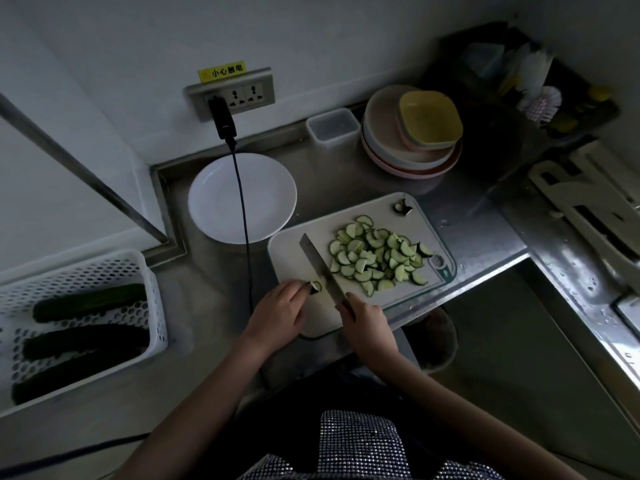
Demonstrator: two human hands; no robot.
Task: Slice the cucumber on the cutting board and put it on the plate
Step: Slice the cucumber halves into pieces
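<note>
Both hands work the last cut: left fingers (pixel 300 289) pinch the cucumber stub (pixel 316 286), right hand (pixel 363 318) grips the knife (pixel 320 268); next, slices (pixel 377 256) go to the plate (pixel 214 202).

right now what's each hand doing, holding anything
Left hand: fingertips pinch the last cucumber stub on the cutting board.
Right hand: grips the knife handle.

Probably a kitchen: steel counter (pixel 214 299), stacked plates (pixel 408 150), cutting board (pixel 294 247).
</note>
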